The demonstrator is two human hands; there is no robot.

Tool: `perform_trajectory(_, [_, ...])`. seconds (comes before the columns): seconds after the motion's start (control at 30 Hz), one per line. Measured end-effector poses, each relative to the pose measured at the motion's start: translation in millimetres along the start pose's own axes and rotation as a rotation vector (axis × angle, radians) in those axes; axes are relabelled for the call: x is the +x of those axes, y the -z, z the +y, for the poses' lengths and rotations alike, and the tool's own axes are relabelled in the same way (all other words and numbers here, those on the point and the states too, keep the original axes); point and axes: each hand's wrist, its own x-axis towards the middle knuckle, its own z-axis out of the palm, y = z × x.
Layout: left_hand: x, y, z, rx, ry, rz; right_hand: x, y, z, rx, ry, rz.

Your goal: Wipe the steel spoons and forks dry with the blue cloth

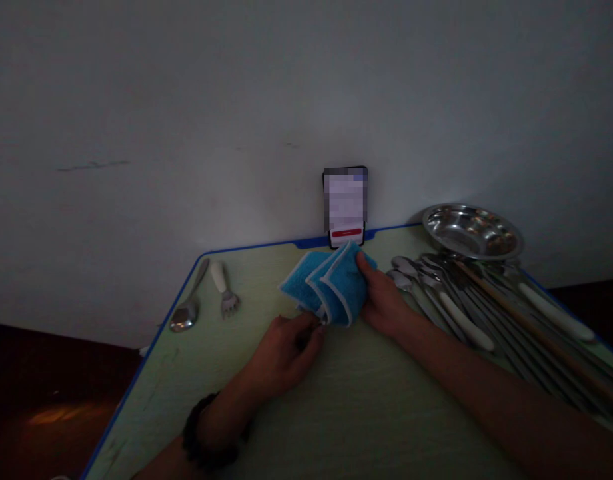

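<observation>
Over the middle of the table, my right hand [384, 293] grips a folded blue cloth [336, 280] with pale edging, thumb on top and fingers behind it. My left hand [289, 350], with a dark bracelet at the wrist, is closed in a pinch at the cloth's lower edge. A small metallic glint shows at its fingertips, running in under the cloth; the rest of that piece is hidden, so its kind cannot be told. To the left lie a metal spoon [184, 316] and a white-handled fork [223, 288], apart from both hands.
A phone [345, 207] leans against the wall behind the cloth. At the back right sits a shiny metal bowl [471, 233]. In front of it, several spoons, forks and chopsticks [526, 313] lie in a pile beside my right forearm. Blue trim [251, 247] edges the pale green table.
</observation>
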Motion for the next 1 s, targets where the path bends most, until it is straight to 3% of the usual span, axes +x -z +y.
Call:
perform_trajectory(0.33, [2.6, 0.6, 0.5, 0.034, 0.059, 0.029, -3.4, 1.1, -2.0, -0.077, -0.013, -0.09])
perform_trajectory(0.8, [1.2, -0.3, 3.6, 0.001, 0.016, 0.0, 2.9, 0.9, -1.6, 0.031, -0.038, 0.014])
perform_trajectory(1.0, [0.2, 4.2, 3.6, -0.103, 0.095, 0.044, 1.5, -0.8, -2.0, 0.005, -0.015, 0.045])
